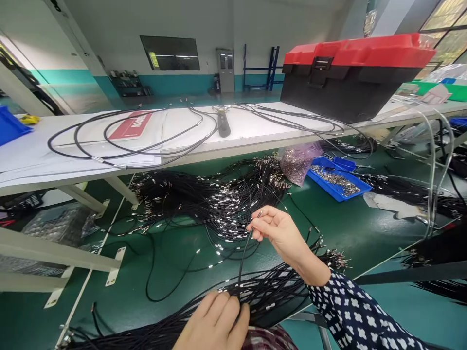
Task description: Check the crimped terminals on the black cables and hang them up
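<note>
While resting the left hand palm down on the near cable bundle, bends its fingers beside the lower stretch of a black cable; cannot tell whether gripping it. Above the bundle, holds up the right hand on a slanting forearm in a patterned sleeve, pinching the cable's upper tip between thumb and forefinger, with the other fingers curled. Beyond the bundle, faces another cable heap, with a blue tray to the bundle's right. Farther past it, looks onto a white bench with a red-lidded toolbox.
</note>
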### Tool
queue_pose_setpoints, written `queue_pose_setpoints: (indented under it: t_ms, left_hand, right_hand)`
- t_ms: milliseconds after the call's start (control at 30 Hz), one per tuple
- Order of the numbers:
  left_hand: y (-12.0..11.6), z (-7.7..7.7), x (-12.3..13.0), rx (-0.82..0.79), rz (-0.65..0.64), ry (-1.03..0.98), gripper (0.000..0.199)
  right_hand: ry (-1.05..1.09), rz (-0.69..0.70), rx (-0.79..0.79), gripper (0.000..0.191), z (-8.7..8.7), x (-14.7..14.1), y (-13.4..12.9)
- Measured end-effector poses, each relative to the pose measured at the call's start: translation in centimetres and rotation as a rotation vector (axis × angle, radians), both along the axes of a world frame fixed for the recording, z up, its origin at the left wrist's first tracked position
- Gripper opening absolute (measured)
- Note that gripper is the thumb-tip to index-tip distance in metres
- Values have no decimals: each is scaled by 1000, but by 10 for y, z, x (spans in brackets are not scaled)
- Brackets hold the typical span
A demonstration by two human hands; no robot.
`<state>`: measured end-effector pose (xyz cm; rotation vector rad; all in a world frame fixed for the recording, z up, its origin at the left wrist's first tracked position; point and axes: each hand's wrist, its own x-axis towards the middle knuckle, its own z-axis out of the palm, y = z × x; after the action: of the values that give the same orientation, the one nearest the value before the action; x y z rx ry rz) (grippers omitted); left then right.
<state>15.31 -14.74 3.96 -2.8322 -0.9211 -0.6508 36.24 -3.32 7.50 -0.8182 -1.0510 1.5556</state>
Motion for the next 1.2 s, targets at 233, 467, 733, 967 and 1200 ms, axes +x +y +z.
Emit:
queue_pose_setpoints:
  t_ms: [233, 467, 733, 967, 1200]
  left_hand:
    - [-12, 10, 5, 131, -207, 356, 22]
    - [7, 18, -8, -541, -42, -9, 11]
    - [39, -30, -35, -965, 767, -1090, 31]
    - [26, -32, -14, -1061, 662, -1109, 27]
    - [11, -44, -13, -880, 544, -907, 25]
  right_hand:
    - [-14, 12, -68, 31, -23, -19, 18]
    - [-61, -153, -50, 31, -62, -23, 22]
    - [-236, -34, 91, 12, -78, -37, -57]
    - [-293, 267, -156, 50, -109, -75, -62]
    - [-201, 283, -323, 41, -115, -65, -59]
